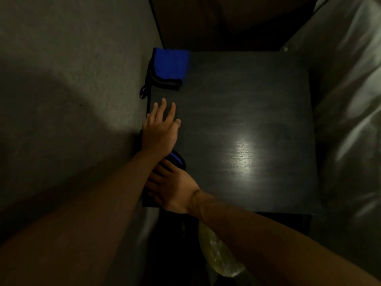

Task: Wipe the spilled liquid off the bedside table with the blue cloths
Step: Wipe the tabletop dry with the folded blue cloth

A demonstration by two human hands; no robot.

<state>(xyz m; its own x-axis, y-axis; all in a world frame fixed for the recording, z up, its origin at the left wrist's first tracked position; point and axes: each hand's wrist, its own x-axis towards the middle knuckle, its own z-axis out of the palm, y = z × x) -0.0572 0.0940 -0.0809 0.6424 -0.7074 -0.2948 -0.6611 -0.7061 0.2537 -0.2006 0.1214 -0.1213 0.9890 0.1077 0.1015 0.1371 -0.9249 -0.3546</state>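
Dark, wood-grained bedside table (257,96), square top, dimly lit with one bright glare patch near its middle; a grey wall (72,69) stands along its left edge and pale, creased bedding (350,100) along its right. Folded blue cloth (170,67), black-trimmed, lies flat on the far left corner; a second blue cloth (177,159), mostly hidden, sits at the near left edge. Left hand (159,129) rests flat on the top with fingers spread and released, while the right hand (173,186), crossing beneath the left forearm, presses the second cloth with fingers extended.
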